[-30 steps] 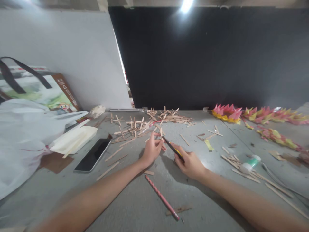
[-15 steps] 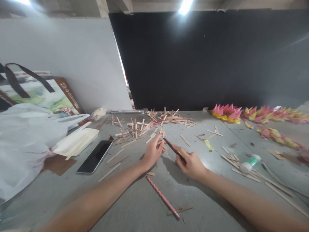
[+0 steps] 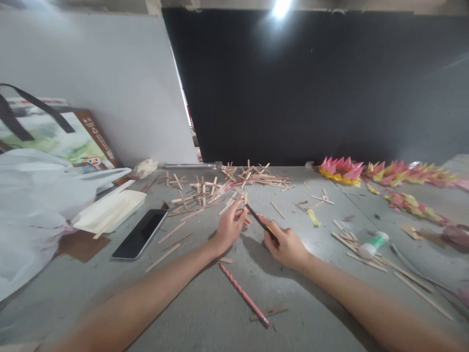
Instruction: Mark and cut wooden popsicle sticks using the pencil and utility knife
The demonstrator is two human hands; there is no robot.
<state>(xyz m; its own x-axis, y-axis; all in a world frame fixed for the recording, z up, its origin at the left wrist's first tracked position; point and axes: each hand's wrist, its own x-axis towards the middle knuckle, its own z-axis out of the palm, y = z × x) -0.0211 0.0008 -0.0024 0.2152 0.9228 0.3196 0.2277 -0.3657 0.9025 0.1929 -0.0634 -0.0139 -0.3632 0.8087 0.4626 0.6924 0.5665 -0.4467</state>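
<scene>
My left hand [image 3: 230, 224] is closed on a small wooden craft stick [image 3: 245, 198], whose tip shows above the fingers. In my right hand [image 3: 287, 246] is a black and yellow utility knife [image 3: 268, 229], gripped along its handle. The knife's front end points up and left and meets the stick at my left fingertips; whether it cuts in cannot be made out. Just beyond my hands lies a heap of craft sticks [image 3: 264, 178], several crossed over each other. A pink twisted pencil [image 3: 245, 296] rests on the grey table [image 3: 205, 313] between my forearms, its eraser end over a flat stick.
To the left are a phone [image 3: 139, 234], a white tray [image 3: 122, 210], a white plastic bag [image 3: 44, 215] and a printed carry bag [image 3: 54, 132]. On the right lie a glue bottle [image 3: 373, 245], loose sticks, a cable and folded pink-yellow paper pieces [image 3: 340, 171]. A dark panel [image 3: 311, 88] stands behind.
The view has shifted slightly, so everything sits a little further left and higher. Both hands keep their hold on the stick and knife, with hardly any movement between them.
</scene>
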